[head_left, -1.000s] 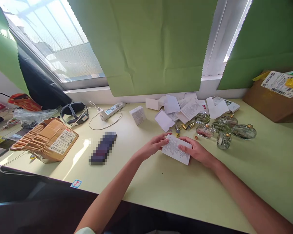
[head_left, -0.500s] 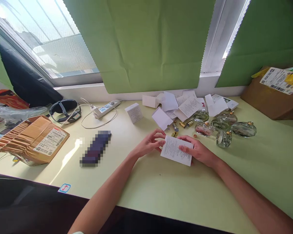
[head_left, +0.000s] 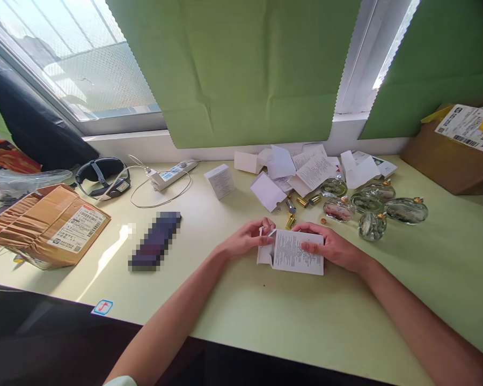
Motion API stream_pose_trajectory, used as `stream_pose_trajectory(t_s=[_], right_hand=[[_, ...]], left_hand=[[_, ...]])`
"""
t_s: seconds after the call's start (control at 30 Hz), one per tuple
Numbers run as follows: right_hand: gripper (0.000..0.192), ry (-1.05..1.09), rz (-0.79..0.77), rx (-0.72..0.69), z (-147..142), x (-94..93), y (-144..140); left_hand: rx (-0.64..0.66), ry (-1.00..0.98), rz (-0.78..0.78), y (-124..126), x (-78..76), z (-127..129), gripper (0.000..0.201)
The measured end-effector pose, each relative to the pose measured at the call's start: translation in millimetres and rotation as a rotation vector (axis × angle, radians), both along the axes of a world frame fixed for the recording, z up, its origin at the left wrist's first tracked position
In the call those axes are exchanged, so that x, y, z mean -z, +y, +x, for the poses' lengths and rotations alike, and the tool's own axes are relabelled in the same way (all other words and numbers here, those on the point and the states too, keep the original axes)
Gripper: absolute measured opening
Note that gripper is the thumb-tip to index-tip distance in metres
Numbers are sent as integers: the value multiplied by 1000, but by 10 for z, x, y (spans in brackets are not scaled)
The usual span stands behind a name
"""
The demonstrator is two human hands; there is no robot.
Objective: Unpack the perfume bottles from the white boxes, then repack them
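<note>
Printed white box held in both hands, one end unfolded

A white cardboard box with dark printed text (head_left: 300,252) is held near the front of the pale green tabletop (head_left: 241,316), its printed face up. The white end flap (head_left: 264,255) juts out at the box's left, so the unfolding of that end looks at least partly done. Whether anything lies inside cannot be told, and the box's right end is largely covered.

The right hand (head_left: 336,249) grips that end, thumb across the printed face, fingers wrapped behind the upper edge. The left hand (head_left: 251,238) pinches the flap, thumb laid along it and fingers curled. Both forearms reach in from the lower corners and converge on the box.

Just beyond the hands lie small gold and silver metallic cylinders (head_left: 301,201), with loose white printed papers and card pieces (head_left: 268,191) behind. Clear oval glass bottles (head_left: 406,211) and a smaller rounded glass bottle (head_left: 372,225) sit unboxed to the right. Farther left, a second white printed box (head_left: 220,182) stands upright, apart from the hands.
</note>
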State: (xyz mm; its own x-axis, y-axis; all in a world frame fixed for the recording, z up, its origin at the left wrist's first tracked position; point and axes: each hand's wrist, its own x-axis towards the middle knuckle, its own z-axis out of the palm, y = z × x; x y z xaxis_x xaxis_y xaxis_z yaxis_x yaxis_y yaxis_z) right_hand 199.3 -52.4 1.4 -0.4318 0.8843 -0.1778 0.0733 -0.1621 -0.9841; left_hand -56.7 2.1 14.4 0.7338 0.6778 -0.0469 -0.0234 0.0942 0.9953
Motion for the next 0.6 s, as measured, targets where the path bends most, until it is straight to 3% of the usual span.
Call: stream_pose_trajectory(t_s=[0.13, 0.27, 0.37, 0.6], right_hand=[[49, 25, 0, 95, 16, 41, 28], [51, 48, 7, 140, -9, 66, 25], [50, 63, 26, 148, -29, 66, 18], [45, 57, 88, 170, -53, 34, 7]], left_hand=[[-141, 33, 48, 38, 9, -13, 29], [-239, 138, 326, 18, 17, 11, 28], [-227, 216, 475, -21, -6, 23, 27], [-225, 236, 483, -55, -64, 14, 24]])
